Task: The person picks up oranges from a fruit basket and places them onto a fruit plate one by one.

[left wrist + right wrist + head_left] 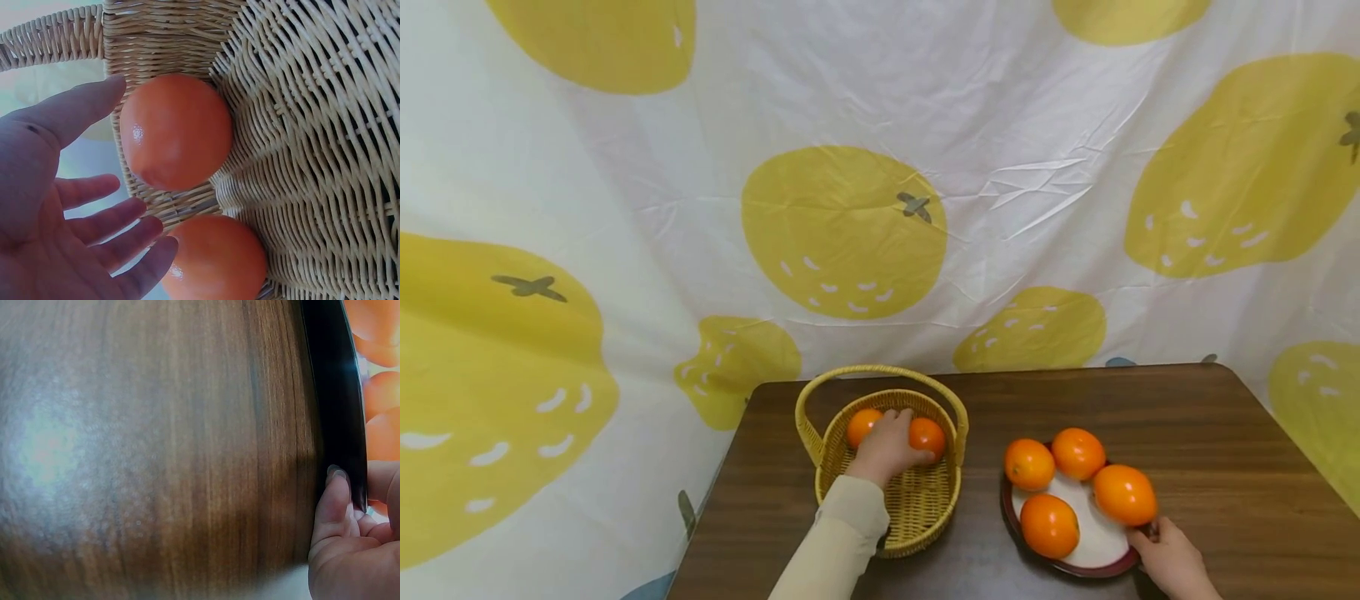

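Note:
Inside a yellow wicker basket [917, 500], my left hand [887, 448] reaches down between two oranges. In the left wrist view its fingers are spread and relaxed. The thumb is close by one orange [176, 131], and the little finger overlaps the edge of the other orange [215, 259]; contact is unclear. On the right, my right hand [1172, 557] pinches the rim of a round plate [1101, 572] with a white inside and dark red edge. Several oranges [1049, 526] sit on that plate. The right wrist view shows the thumb under the dark rim [344, 400].
The basket's tall handle [880, 369] arches up behind my left hand. Basket and plate stand apart on a dark wooden table [1225, 450]. A white cloth [1030, 208] printed with yellow fruit hangs behind and beside the table.

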### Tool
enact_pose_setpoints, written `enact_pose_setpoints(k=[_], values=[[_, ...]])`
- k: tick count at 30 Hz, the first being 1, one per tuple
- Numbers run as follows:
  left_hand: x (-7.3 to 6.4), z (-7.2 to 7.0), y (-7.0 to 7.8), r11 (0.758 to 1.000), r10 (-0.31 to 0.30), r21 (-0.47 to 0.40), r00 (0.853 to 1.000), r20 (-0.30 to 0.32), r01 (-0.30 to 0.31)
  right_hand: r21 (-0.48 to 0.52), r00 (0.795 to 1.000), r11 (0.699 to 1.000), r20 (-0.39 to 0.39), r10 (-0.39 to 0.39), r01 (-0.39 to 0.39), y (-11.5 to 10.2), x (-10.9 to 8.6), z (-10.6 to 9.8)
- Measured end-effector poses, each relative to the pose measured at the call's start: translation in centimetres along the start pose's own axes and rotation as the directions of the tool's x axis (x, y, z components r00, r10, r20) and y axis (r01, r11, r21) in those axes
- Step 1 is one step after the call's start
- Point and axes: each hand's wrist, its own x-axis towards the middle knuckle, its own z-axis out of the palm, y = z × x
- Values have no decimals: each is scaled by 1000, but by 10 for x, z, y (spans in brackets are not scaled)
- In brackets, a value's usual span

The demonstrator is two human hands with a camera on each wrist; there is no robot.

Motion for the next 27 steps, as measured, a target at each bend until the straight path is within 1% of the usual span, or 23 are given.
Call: enact_pose_setpoints(k=[7,14,20,27], values=[[8,4,-4,1000,-1,14,1000,14,1,8,1000,1000,-20,-9,9,1,0,1],[14,11,-11,999,-12,-33,999,39,13,3,1000,1000,-23,-14,14,0,-1,1],[14,10,-9,998,-21,-63,998,60,25,2,1000,1000,-19,-10,10,-2,-1,1],[15,11,-8,997,-25,-65,996,88,31,4,1000,1000,-18,-4,4,-1,-1,0]])
